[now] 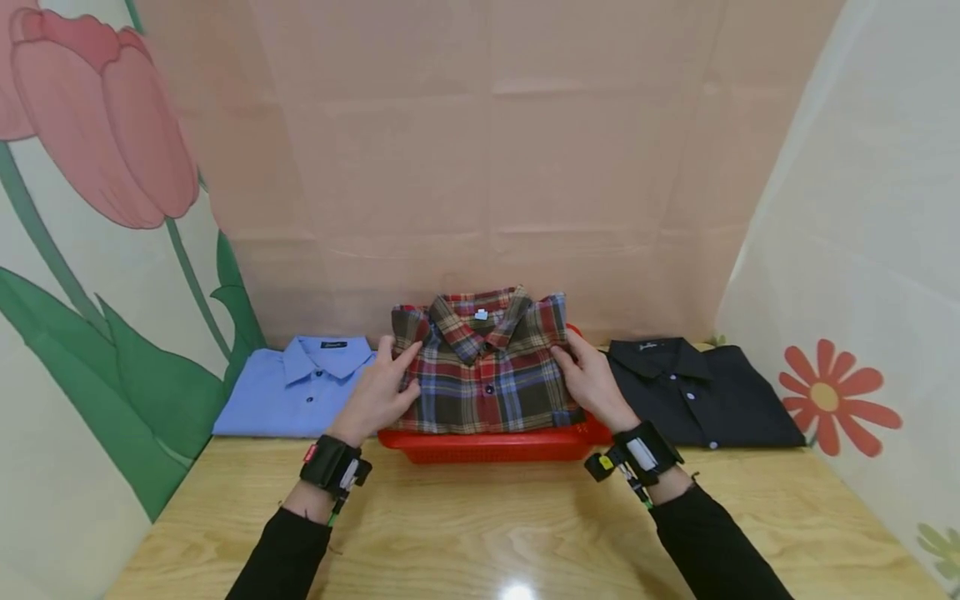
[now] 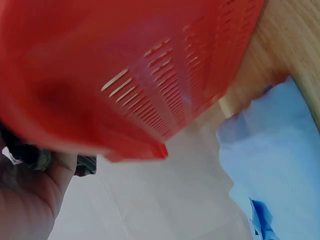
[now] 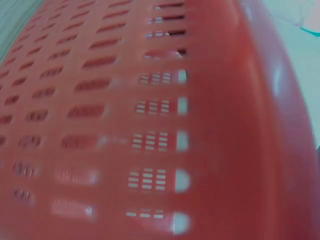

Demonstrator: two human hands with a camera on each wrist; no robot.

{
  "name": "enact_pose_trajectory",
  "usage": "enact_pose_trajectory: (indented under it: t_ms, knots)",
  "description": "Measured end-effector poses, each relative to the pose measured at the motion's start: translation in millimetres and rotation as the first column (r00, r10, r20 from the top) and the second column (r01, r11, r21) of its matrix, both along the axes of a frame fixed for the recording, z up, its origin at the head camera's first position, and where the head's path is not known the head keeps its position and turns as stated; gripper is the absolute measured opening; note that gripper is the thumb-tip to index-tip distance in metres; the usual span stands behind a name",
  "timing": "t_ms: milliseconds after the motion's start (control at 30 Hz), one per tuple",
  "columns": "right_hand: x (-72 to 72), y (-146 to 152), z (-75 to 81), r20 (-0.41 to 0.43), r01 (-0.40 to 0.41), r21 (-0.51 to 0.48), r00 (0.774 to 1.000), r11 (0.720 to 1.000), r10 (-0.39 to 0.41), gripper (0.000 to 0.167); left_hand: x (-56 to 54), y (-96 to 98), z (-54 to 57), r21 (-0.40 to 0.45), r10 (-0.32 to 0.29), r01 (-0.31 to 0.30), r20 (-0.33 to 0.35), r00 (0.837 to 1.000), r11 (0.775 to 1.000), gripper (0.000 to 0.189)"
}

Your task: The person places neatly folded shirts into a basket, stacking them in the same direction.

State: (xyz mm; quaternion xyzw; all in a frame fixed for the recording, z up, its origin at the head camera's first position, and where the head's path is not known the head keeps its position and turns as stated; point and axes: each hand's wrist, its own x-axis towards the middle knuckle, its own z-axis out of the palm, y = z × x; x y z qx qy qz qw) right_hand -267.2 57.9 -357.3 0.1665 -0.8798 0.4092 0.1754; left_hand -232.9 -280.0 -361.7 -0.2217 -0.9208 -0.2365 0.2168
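A folded plaid shirt [image 1: 487, 392] in red, brown and blue lies over a red plastic basket [image 1: 495, 450], its collar toward the back wall. My left hand [image 1: 381, 390] holds the shirt's left side, with thumb and a finger on the front of the cloth. At the opposite side my right hand [image 1: 596, 382] grips the edge, its fingertips partly hidden by the cloth. In the left wrist view, part of the left hand [image 2: 30, 200] shows beside dark cloth, below the basket's slotted wall [image 2: 165, 75]. Only the basket [image 3: 225, 140] fills the right wrist view; no hand shows there.
A folded light blue shirt [image 1: 277, 404] lies left of the basket on the wooden table [image 1: 480, 525]. To the right lies a folded black shirt [image 1: 738, 400] with pale buttons. A plain beige wall covering [image 1: 487, 167] rises close behind them.
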Motion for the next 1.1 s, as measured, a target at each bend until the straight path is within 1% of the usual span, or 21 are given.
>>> enact_pose_trajectory:
  t_ms: [167,333,400,500,600,800,900,1000,1100]
  knots:
    - [-3.0,3.7,-4.9,0.018,-0.03,0.044,0.999,0.999,0.029,0.024,-4.4,1.7,-4.4,-0.077,0.007,-0.003,0.058,0.998,0.997,0.058]
    - [-8.5,9.1,-11.6,-0.007,-0.063,0.113,0.998,0.992,0.064,0.01,-6.7,5.4,-8.6,-0.131,0.022,-0.01,0.086,0.996,0.991,0.058]
    - [-10.8,11.2,-14.8,-0.003,-0.07,0.128,0.997,0.989,0.071,0.009,-8.1,7.3,-10.9,-0.156,0.029,-0.014,0.094,0.995,0.988,0.059]
    - [-14.6,13.5,-19.4,0.009,-0.078,0.152,0.997,0.985,0.078,0.013,-10.6,9.5,-15.1,-0.182,0.044,-0.023,0.112,0.993,0.983,0.058]
    - [-17.9,14.2,-20.6,0.006,-0.073,0.18,0.997,0.981,0.073,0.011,-13.9,12.0,-17.7,-0.197,0.05,-0.026,0.12,0.991,0.98,0.057]
    - [-19.0,12.0,-19.0,-0.032,-0.033,0.234,0.999,0.972,0.042,0.006,-16.7,15.5,-19.4,-0.222,0.033,-0.008,0.109,0.993,0.975,0.055]
    - [-18.8,11.6,-20.2,-0.052,-0.018,0.266,0.998,0.964,0.033,0.008,-16.9,17.1,-20.5,-0.232,0.038,-0.006,0.131,0.991,0.973,0.054]
    - [-18.2,11.0,-20.7,-0.054,-0.017,0.288,0.998,0.958,0.034,0.009,-16.6,18.7,-21.5,-0.244,0.05,-0.01,0.158,0.986,0.97,0.052]
    - [-17.7,10.4,-20.6,-0.037,-0.02,0.299,0.999,0.954,0.032,0.009,-16.3,20.1,-22.7,-0.258,0.061,-0.016,0.167,0.984,0.966,0.051]
